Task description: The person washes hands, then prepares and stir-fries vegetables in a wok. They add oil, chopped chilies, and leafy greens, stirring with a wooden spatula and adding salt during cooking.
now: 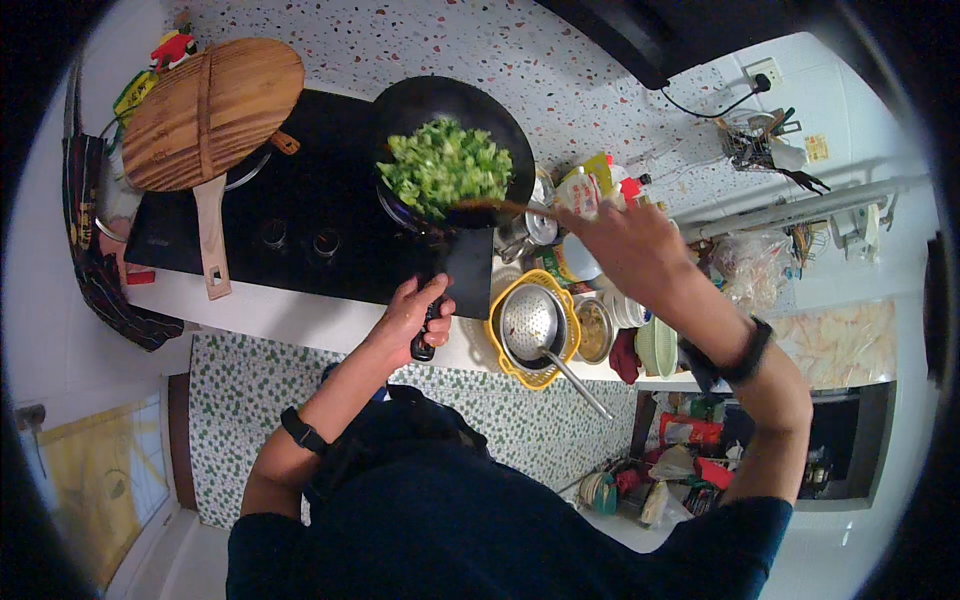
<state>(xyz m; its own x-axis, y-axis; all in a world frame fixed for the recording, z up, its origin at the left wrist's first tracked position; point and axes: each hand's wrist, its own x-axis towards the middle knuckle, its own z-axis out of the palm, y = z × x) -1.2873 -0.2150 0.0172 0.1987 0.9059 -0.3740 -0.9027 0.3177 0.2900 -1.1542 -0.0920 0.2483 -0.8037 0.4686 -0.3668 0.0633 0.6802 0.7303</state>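
A black wok (pixel 452 97) stands on the right part of the black stove (pixel 330 140). Chopped green vegetables (pixel 447 168) lie heaped inside it. My left hand (pixel 413 315) is closed around the wok's black handle (pixel 430 335), which points toward me. My right hand (pixel 625 245) grips a brown wooden spatula (pixel 492 205) from the right side. The spatula's far end reaches over the wok's near right rim, beside the greens; its tip is partly hidden among them.
A wooden lid (pixel 240 110) covers a pan on the left burner, with a wooden handle (pixel 210 240) jutting toward me. Right of the stove stand a yellow basket (pixel 497 340) holding a perforated metal skimmer (pixel 530 318), a metal bowl (pixel 597 330), jars and a green basket (pixel 656 345).
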